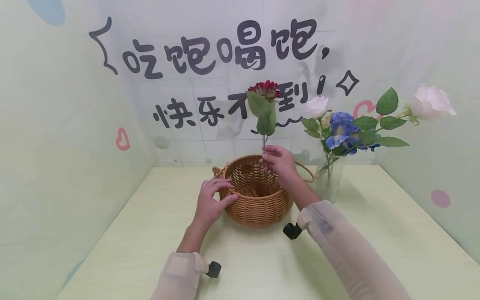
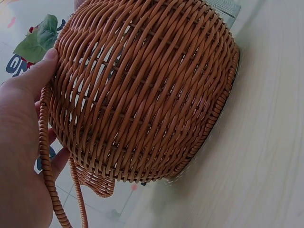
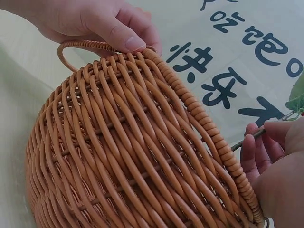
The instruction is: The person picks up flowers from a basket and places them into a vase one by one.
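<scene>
A brown wicker basket (image 1: 258, 210) stands on the table. My left hand (image 1: 211, 200) holds its left rim, with the thumb on the outer wall and the fingers by the handle (image 2: 46, 156). Over the basket my right hand (image 1: 280, 164) pinches the thin stem of a red flower (image 1: 267, 89) with green leaves. The bloom points up and the stem's lower end reaches down inside the basket. In the right wrist view that stem (image 3: 259, 134) passes between thumb and fingers behind the basket's rim.
A clear glass vase (image 1: 330, 183) with pale pink roses (image 1: 431, 104) and blue flowers (image 1: 340, 130) stands right of the basket, close to my right forearm. Walls with black lettering (image 1: 247, 46) close off the pale table (image 1: 157, 225) at the back and sides.
</scene>
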A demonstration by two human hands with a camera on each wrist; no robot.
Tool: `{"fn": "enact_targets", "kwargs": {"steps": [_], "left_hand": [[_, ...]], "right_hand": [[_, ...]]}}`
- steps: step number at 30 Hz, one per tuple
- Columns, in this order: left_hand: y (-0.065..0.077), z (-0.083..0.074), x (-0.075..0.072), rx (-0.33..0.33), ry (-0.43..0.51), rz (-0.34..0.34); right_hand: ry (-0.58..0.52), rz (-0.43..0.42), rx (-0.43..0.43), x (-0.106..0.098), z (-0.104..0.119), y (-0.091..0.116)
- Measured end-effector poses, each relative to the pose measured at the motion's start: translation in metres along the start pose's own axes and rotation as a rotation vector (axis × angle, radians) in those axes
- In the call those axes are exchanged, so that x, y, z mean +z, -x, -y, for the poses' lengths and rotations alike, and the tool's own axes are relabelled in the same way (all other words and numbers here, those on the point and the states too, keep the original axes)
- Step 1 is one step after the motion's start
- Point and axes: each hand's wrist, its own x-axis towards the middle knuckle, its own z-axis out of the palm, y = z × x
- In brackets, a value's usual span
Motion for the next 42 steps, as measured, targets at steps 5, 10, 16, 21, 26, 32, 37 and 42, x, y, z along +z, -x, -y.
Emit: {"fn": "enact_targets", "kwargs": {"steps": [5,10,16,21,26,32,37,42], "left_hand": [[0.001,0.001,0.0,0.0,-0.006,0.002],[0.001,0.001,0.0,-0.005,-0.003,0.006],[0.001,0.0,0.0,-0.011,0.0,0.007],[0.002,0.001,0.0,-0.015,-0.009,0.007],[0.002,0.002,0.0,-0.013,-0.012,0.004],[0.002,0.002,0.0,-0.014,-0.009,0.002],[0.002,0.003,0.001,-0.009,0.0,0.0],[0.001,0.003,0.001,0.008,0.007,-0.003]], "right_hand": [[0.023,-0.022,-0.032,-0.002,0.002,0.003],[0.03,-0.043,-0.083,-0.005,0.004,0.007],[-0.032,-0.089,-0.142,-0.011,0.008,0.012],[-0.089,-0.127,-0.198,-0.018,0.014,0.017],[-0.161,-0.138,-0.25,-0.024,0.02,0.022],[-0.234,-0.152,-0.276,-0.03,0.023,0.023],[-0.251,-0.188,-0.287,-0.039,0.025,0.025],[-0.268,-0.205,-0.287,-0.048,0.029,0.028]]}}
